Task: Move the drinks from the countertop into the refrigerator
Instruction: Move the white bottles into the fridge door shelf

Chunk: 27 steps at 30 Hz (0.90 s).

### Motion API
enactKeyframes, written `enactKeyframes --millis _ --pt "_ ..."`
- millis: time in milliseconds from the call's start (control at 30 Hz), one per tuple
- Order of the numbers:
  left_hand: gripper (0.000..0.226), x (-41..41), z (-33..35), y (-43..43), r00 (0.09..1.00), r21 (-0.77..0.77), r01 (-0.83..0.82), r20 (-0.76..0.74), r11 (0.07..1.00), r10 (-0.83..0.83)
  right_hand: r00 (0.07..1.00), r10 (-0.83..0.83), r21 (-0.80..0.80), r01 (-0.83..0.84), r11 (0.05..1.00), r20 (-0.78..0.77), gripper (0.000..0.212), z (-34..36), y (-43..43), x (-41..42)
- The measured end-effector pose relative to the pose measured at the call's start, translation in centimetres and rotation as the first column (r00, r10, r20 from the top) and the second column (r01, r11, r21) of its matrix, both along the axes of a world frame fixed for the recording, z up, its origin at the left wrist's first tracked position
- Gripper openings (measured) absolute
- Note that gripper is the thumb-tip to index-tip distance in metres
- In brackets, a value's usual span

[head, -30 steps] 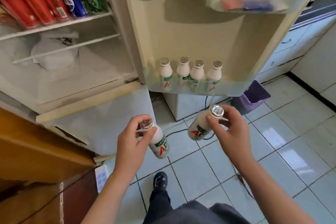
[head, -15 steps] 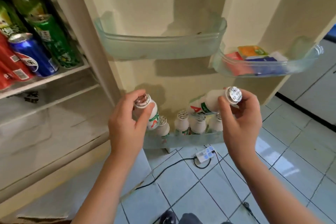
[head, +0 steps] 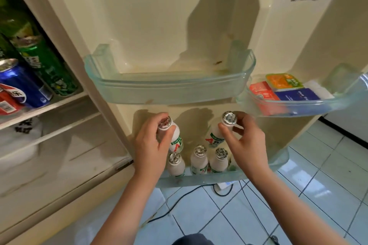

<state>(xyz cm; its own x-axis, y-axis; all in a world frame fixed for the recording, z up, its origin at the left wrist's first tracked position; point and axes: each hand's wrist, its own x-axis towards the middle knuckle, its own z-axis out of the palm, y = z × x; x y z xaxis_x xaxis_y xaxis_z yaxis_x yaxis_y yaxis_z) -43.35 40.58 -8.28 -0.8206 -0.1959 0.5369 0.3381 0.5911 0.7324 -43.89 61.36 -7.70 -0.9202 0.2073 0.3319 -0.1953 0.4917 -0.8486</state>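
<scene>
Two bottles point(head: 176, 137) nearer door bin point(head: 209, 178) (right one less tilted), hands point(head: 151, 146) gripping necks

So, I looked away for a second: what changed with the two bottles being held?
The left hand and right hand carried the left bottle and right bottle from over the floor in to the door, just above the bottom door shelf. Neither was released; both are still gripped at the top. The standing bottles stayed put.

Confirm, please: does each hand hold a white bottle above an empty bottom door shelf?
Not empty: the head view shows at least three bottles standing in the bottom door shelf. The left hand holds one white bottle, the right hand another, above it.
</scene>
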Motion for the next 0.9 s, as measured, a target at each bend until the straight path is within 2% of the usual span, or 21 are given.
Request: enactKeyframes --millis 167,333,533,733,900 --pt "0.031 -0.8 -2.4 0.5 0.965 0.043 0.124 0.227 0.991 -0.130 0.987 0.116 0.111 -0.128 0.986 0.107 0.029 -1.5 0.4 -1.3" --pt "0.029 -1.3 -3.9 1.3 0.913 0.051 0.193 0.356 0.980 -0.198 0.965 0.163 0.171 -0.200 0.965 0.207 0.027 -2.5 0.3 -2.3" --pt "0.026 -1.6 -4.8 1.8 0.873 0.018 0.233 0.436 0.972 -0.217 0.927 0.121 0.196 -0.201 0.960 0.355 0.028 -2.5 0.3 -3.5" --pt "0.028 -2.2 -4.8 1.8 0.828 0.006 0.262 0.512 0.965 -0.228 0.839 0.066 0.382 -0.314 0.869 0.540 0.033 -2.3 0.0 -4.3" --pt "0.029 -2.0 -4.8 1.7 0.820 0.066 0.263 0.510 0.962 -0.259 0.809 0.092 0.353 -0.352 0.867 0.580 0.042 -2.1 0.0 -4.6"
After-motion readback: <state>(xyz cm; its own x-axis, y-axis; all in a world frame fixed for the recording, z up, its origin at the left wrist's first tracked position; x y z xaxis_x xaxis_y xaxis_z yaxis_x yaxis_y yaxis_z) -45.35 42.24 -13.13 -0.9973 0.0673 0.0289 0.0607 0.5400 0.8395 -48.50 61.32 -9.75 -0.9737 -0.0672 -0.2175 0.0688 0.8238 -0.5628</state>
